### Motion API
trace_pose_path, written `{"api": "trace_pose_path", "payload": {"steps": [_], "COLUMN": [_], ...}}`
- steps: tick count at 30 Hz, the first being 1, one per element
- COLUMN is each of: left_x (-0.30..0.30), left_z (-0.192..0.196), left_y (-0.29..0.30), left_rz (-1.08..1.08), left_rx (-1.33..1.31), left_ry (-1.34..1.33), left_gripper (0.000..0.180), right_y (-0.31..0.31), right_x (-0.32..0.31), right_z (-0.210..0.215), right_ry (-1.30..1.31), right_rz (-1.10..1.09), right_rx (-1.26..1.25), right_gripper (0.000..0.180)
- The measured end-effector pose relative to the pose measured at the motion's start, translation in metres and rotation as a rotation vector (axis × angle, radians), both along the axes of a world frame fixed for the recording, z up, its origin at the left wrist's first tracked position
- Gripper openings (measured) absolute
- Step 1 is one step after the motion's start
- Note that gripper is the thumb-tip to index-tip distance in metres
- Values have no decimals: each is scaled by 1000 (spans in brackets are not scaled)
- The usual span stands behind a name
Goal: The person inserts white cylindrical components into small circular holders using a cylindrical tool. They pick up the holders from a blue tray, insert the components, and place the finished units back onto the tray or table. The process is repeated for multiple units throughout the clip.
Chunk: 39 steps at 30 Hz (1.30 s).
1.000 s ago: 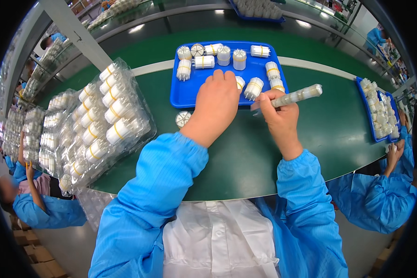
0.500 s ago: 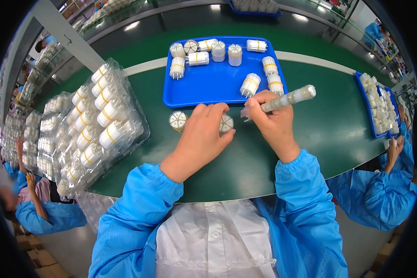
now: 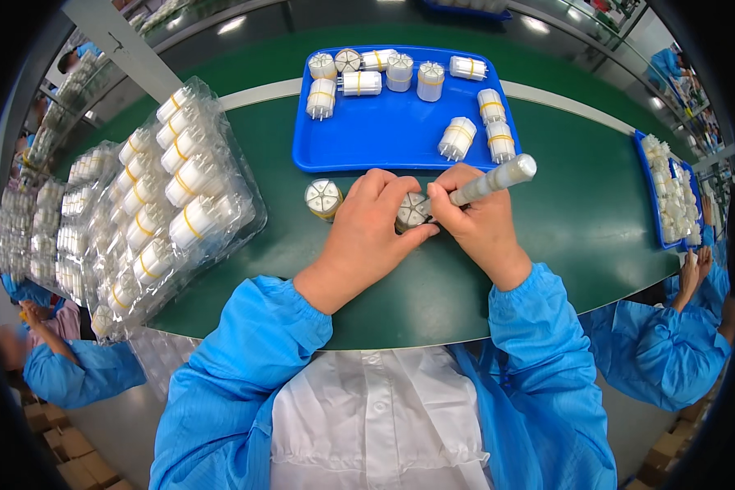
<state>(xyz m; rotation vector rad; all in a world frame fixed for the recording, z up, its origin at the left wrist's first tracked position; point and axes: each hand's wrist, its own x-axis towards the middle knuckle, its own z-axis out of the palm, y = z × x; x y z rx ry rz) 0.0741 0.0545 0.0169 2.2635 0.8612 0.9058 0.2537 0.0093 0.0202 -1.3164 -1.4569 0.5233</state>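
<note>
Left hand (image 3: 367,224) pinches a small round white cylinder part (image 3: 412,211) on the green bench (image 3: 580,212); right hand (image 3: 482,220) grips a white pen-like tool (image 3: 494,180) against it. Roughly ten await in the blue plastic tray (image 3: 384,131), so plenty's left.

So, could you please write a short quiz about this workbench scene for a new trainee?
1. True or false: the left hand rests on the blue tray.
2. Which hand holds the white pen-like tool? A) left B) right C) neither
3. Fill in: a second round white part lies on the green table, to the ____ of the left hand.

Key: 1 false, it holds the round white part on the table. 2 B, the right hand. 3 left.
</note>
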Motion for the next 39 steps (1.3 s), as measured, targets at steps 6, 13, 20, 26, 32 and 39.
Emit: {"api": "trace_pose_path", "payload": {"steps": [6,13,20,26,32,39], "left_x": [-1,1,1,2,3,3], "left_z": [0,0,-2,-3,-5,-6], "left_y": [-1,-4,-1,-4,-6,-2], "left_rz": [7,-29,-15,-22,-49,-8], "left_rx": [73,-63,-13,-10,-96,-3], "left_ry": [-4,-59,44,-11,-87,53], "left_gripper": [50,54,52,53,58,56], "right_y": [1,0,1,1,1,2], "right_x": [2,4,4,10,13,11], "right_z": [3,4,1,8,3,2], "right_ry": [50,123,-25,132,70,25], "right_rz": [-29,-17,3,-27,12,5], "right_rx": [44,-55,-15,-26,-93,-3], "right_gripper": [13,14,14,14,14,13]}}
